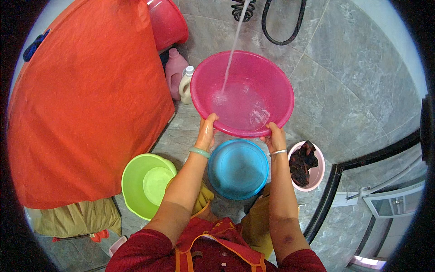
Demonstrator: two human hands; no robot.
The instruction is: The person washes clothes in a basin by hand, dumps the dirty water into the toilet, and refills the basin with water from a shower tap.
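Both hands hold a pink plastic basin [244, 64] by its near rim, out in front of me. My left hand [207, 132] grips the rim at the left with the thumb over the edge. At the right, my right hand [274, 137] grips the same rim. A stream of water [231, 57] falls from above into the basin, where shallow water [238, 102] ripples and splashes on the bottom. Below the basin, between my forearms, sits a round blue plastic basin [238, 170]. The fingers beneath the rim are partly hidden.
A green basin [132, 183] stands left; a light pink tub [317, 170] holding dark cloth [300, 166] stands right. A pink bottle [175, 73] and a cream bottle [185, 88] stand beside a large orange cover [91, 102]. A black hose [280, 42] hangs at the tiled wall.
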